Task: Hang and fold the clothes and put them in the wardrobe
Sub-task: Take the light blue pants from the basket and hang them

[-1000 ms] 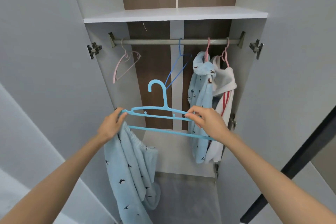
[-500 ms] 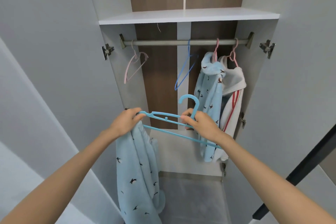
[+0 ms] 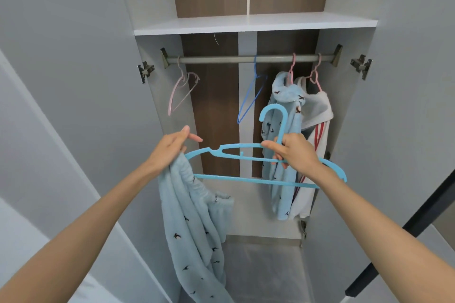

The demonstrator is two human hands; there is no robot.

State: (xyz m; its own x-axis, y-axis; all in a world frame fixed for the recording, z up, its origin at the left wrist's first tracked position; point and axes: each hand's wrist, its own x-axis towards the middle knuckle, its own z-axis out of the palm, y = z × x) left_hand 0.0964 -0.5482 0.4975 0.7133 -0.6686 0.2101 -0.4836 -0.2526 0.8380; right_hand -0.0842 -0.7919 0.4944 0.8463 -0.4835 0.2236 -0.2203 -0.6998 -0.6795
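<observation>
L hand (image 3: 170,150) grips the waistband of the bird-print pyjama trousers (image 3: 194,229), thumb + forefinger stretched out; cloth hangs just below the left tip of the light-blue hanger (image 3: 246,145). Hanger lies near level, long axis left-right, R hand (image 3: 295,155) pinching its top bar by the hook. Wardrobe rail (image 3: 246,58) above the hanger looks to have room left of centre.

Right grip (image 3: 294,152) pinches the blue hanger (image 3: 246,179) below its hook; left grip (image 3: 168,149) holds the bird-print garment (image 3: 192,224) beside the hanger's end, perhaps touching it.
</observation>
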